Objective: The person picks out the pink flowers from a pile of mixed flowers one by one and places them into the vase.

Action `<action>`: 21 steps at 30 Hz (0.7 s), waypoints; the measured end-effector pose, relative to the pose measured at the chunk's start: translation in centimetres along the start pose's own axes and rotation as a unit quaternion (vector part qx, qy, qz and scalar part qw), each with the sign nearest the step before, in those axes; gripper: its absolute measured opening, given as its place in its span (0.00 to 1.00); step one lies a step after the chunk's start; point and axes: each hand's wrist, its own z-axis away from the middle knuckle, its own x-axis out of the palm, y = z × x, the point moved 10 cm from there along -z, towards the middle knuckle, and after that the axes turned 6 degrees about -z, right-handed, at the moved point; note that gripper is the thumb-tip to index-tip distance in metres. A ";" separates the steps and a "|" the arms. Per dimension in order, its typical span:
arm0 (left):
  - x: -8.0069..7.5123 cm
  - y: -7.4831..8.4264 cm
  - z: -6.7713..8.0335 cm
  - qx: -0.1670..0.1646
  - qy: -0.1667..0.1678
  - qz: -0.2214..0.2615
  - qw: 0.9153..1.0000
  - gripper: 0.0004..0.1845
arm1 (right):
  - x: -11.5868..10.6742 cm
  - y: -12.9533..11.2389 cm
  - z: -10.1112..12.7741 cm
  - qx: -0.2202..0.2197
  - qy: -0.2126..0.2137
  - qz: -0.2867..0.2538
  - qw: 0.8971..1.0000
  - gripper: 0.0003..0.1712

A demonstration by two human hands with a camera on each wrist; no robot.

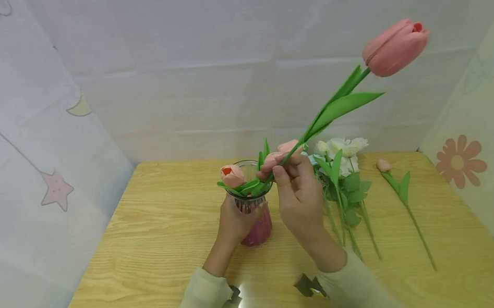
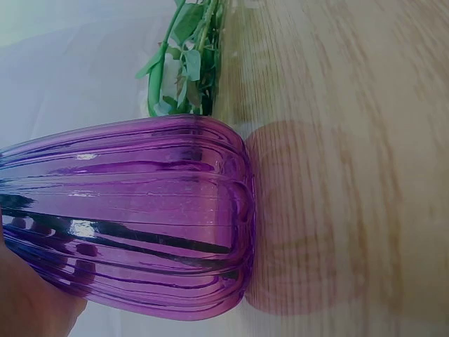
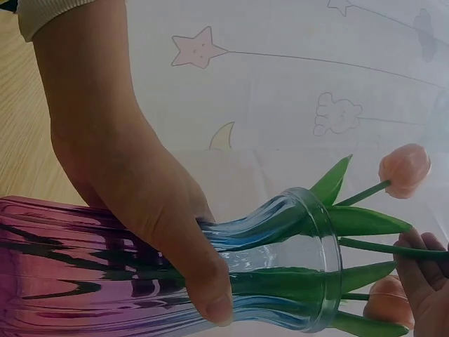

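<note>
A ribbed glass vase (image 1: 254,211), clear at the neck and pink-purple at the base, stands on the wooden table (image 1: 147,252). My left hand (image 1: 234,222) grips its side; the thumb wraps the neck of the vase (image 3: 210,274). Pink tulips (image 1: 232,175) with green leaves stand in it. My right hand (image 1: 292,179) pinches the stem of a long pink tulip (image 1: 396,54) beside the rim, its bloom raised high to the right. In the left wrist view the vase (image 2: 140,217) base fills the frame.
A bunch of white flowers (image 1: 342,154) with green stems lies on the table right of the vase. A single pink bud on a stem (image 1: 399,188) lies further right. Printed fabric walls close in the table on three sides.
</note>
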 end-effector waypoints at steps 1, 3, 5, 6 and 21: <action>0.0 0.0 0.0 0.003 0.000 -0.003 1.000 0.34 | 0.1 0.1 0.1 -0.004 0.001 0.009 1.000 0.08; 0.0 0.0 0.0 0.006 0.000 -0.005 1.000 0.35 | 0.2 0.2 0.2 -0.010 0.002 0.026 1.000 0.08; 0.0 -0.1 0.0 0.006 -0.001 -0.005 1.000 0.34 | 0.3 0.3 0.2 -0.012 0.003 0.044 0.999 0.07; 0.0 -0.1 0.0 0.004 -0.002 -0.005 1.000 0.35 | 0.4 0.4 0.2 -0.011 0.003 0.057 0.998 0.07; 0.2 0.2 -0.1 0.022 -0.015 0.003 1.000 0.39 | 1.7 1.8 0.4 0.040 -0.037 0.208 0.977 0.10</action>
